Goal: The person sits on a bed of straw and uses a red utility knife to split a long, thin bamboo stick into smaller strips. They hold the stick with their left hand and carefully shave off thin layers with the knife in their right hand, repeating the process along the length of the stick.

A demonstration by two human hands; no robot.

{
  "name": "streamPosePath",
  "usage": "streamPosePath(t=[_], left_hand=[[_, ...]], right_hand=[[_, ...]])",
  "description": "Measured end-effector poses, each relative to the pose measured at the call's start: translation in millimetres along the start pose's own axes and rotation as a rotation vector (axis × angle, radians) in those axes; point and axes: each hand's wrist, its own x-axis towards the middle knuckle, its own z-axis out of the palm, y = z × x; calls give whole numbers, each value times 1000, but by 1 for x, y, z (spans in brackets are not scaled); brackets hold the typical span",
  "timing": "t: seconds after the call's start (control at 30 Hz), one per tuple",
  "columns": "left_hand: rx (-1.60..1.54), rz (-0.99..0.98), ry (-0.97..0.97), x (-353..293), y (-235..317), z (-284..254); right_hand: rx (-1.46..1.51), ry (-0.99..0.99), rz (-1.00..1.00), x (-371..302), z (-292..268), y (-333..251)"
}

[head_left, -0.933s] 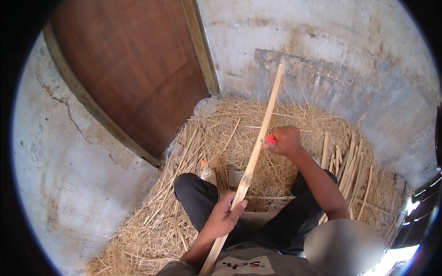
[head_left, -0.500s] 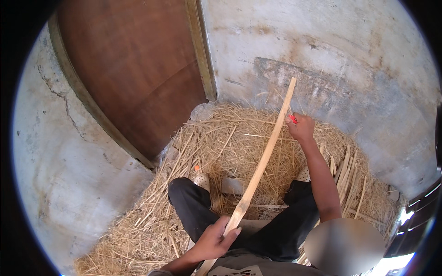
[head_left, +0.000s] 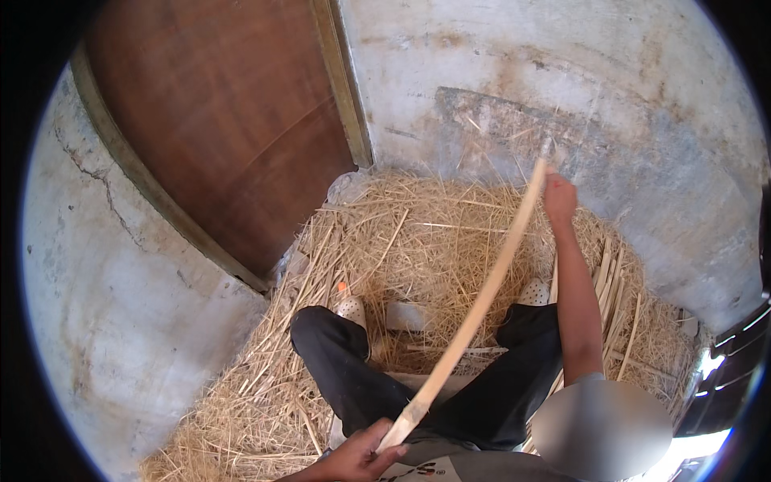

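A long, pale bamboo strip [head_left: 474, 321] slants from my lap up toward the far right, its node close to the near end. My left hand [head_left: 365, 456] is closed around that near end, low in front of my shirt. At the strip's far tip, my right hand [head_left: 560, 197] is a fist on a stretched-out arm. It grips what looks like a small knife [head_left: 546, 148], a glint of which shows just past the tip. The handle is hidden in the fingers now. Thin shavings [head_left: 474, 124] are in the air near the wall.
Bamboo shavings [head_left: 434, 217] heap thickly around my feet. Several split strips [head_left: 612, 277] lie at the right. A grey block [head_left: 407, 316] sits between my shoes, and an orange bit [head_left: 342, 287] lies by the left one. A brown door [head_left: 225, 120] and stained wall [head_left: 642, 145] stand ahead.
My right hand has moved away and slightly right, from beside the strip to its far tip. My left hand has drawn lower with the near end. Shavings have flown up.
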Motion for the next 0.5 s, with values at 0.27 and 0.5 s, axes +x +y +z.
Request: streamPosePath(t=[0.27, 0.5], left_hand=[[-365, -123, 164, 29, -20, -6], [-581, 52, 148, 96, -3, -28]], right_hand=[[-107, -368, 122, -25, 13, 52], [209, -812, -349, -131, -42, -112]])
